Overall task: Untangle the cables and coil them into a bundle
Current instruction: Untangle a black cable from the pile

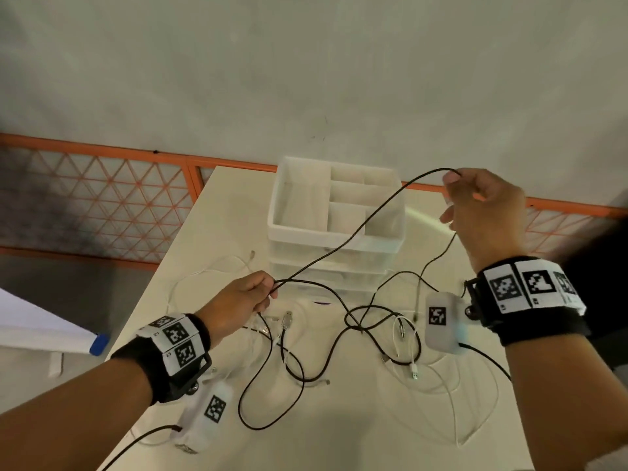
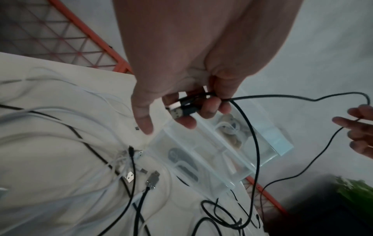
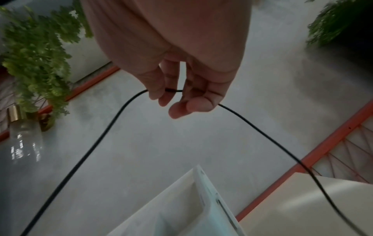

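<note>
A black cable (image 1: 367,215) stretches in the air between my two hands. My left hand (image 1: 244,300) grips its USB plug end (image 2: 181,111) with a short folded length, low over the table. My right hand (image 1: 475,202) is raised to the right and pinches the same black cable (image 3: 113,121) between thumb and fingers; the cable drapes down on both sides of it. Below, more black cable (image 1: 295,368) and white cables (image 1: 411,348) lie tangled on the white table (image 1: 356,430), with several loose plugs (image 2: 152,178) among them.
A white organizer with compartments (image 1: 336,205) stands on clear drawers (image 2: 201,159) at the table's far middle. An orange mesh railing (image 1: 102,198) runs behind the table. Green plants (image 3: 36,55) and a glass bottle (image 3: 24,138) show in the right wrist view.
</note>
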